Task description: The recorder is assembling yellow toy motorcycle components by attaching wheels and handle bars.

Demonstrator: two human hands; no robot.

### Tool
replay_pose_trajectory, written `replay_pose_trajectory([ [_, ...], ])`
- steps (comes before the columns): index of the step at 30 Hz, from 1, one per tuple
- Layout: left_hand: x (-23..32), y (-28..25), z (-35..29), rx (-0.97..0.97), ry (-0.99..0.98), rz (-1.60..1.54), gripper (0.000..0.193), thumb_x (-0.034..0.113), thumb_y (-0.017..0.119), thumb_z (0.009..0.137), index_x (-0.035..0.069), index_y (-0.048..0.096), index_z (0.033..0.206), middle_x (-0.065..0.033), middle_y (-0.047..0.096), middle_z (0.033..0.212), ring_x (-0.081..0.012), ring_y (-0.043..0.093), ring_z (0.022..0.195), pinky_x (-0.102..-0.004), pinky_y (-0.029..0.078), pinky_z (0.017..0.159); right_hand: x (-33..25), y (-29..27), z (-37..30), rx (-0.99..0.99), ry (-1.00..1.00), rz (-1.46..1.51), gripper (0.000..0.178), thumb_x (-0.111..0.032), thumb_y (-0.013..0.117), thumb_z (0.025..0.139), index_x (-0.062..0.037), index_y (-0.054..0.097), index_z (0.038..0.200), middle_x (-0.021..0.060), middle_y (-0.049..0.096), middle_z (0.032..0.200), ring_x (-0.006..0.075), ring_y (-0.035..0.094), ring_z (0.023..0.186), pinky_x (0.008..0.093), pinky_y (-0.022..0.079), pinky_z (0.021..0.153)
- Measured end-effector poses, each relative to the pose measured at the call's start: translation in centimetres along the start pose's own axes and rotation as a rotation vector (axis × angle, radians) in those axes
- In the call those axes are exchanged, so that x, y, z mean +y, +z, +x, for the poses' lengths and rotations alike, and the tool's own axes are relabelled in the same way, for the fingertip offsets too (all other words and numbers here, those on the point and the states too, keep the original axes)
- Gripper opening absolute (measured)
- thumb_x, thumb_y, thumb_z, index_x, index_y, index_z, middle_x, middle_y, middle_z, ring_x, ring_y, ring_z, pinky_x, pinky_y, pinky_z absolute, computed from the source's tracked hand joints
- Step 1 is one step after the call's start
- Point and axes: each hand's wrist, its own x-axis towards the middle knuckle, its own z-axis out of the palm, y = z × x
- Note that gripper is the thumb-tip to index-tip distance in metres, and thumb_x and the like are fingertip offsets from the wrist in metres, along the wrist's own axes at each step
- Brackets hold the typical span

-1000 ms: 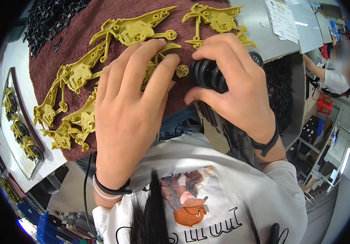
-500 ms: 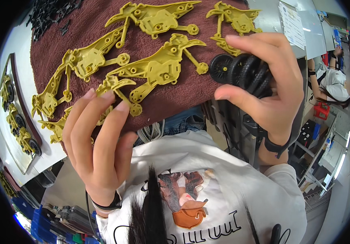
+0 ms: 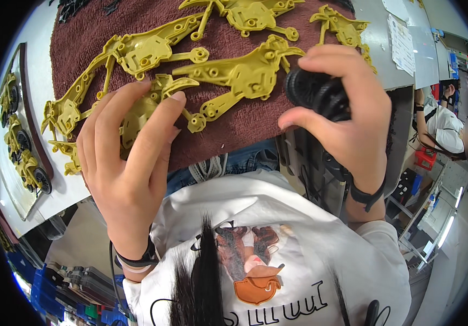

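My right hand (image 3: pixel 359 114) is curled around a stack of black toy wheels (image 3: pixel 321 96), held between thumb and fingers above the right side of a brown towel (image 3: pixel 239 127). Spread over a yellow plastic motorcycle body half (image 3: pixel 138 117) is my left hand (image 3: pixel 125 157), its fingers apart and partly covering the piece. The fingertips lie at or just over it; whether they press on it I cannot tell. Beside it, between my hands, lies another yellow body half (image 3: pixel 253 79), with its pegs and holes facing up.
More yellow halves (image 3: pixel 144 54) lie across the towel, some overlapping. Small black pieces (image 3: pixel 73 7) sit at the far left. On the left, a tray (image 3: pixel 24 204) holds yellow toy motorcycles with black wheels. A paper sheet (image 3: pixel 401 43) lies at the right; another person (image 3: pixel 445 122) sits beyond.
My left hand has moved forward over the yellow half beneath it. The wheel stack has tilted in my right hand. The whole view has shifted slightly.
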Motion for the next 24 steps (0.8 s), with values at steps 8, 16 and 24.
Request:
replay_pose_trajectory([
  [8, -0.2, -0.8, -0.1, -0.066, 0.003, -0.012, 0.035, 0.004, 0.069, 0.074, 0.011, 0.068, 0.108, -0.0111, 0.059, 0.119, -0.0301, 0.056, 0.11, -0.0401, 0.041, 0.094, -0.5, -1.4, 0.4, 0.013, 0.039, -0.027, 0.058, -0.016, 0.09, 0.05, -0.0026, 0.063, 0.1, 0.0093, 0.06, 0.107, 0.0168, 0.057, 0.087, 0.0253, 0.044, 0.073],
  [16, -0.5, -1.1, -0.4, -0.054, 0.009, -0.025, 0.035, 0.003, 0.068, 0.074, 0.011, 0.069, 0.108, -0.0126, 0.059, 0.119, -0.0304, 0.056, 0.109, -0.0403, 0.04, 0.094, -3.1, 1.3, 1.8, -0.055, -0.072, 0.235, 0.069, -0.017, 0.092, 0.051, -0.0016, 0.053, 0.107, 0.0141, 0.058, 0.106, 0.019, 0.057, 0.092, 0.027, 0.045, 0.079],
  [24, -1.1, -1.2, -1.0, -0.026, -0.006, 0.001, 0.035, 0.006, 0.068, 0.075, 0.013, 0.069, 0.109, -0.0107, 0.059, 0.118, -0.0287, 0.056, 0.106, -0.0394, 0.04, 0.093, -4.9, 4.2, 2.0, -0.149, -0.081, 0.146, 0.049, -0.019, 0.085, 0.055, -0.0049, 0.057, 0.092, 0.0106, 0.061, 0.104, 0.0247, 0.061, 0.086, 0.0298, 0.05, 0.068],
])
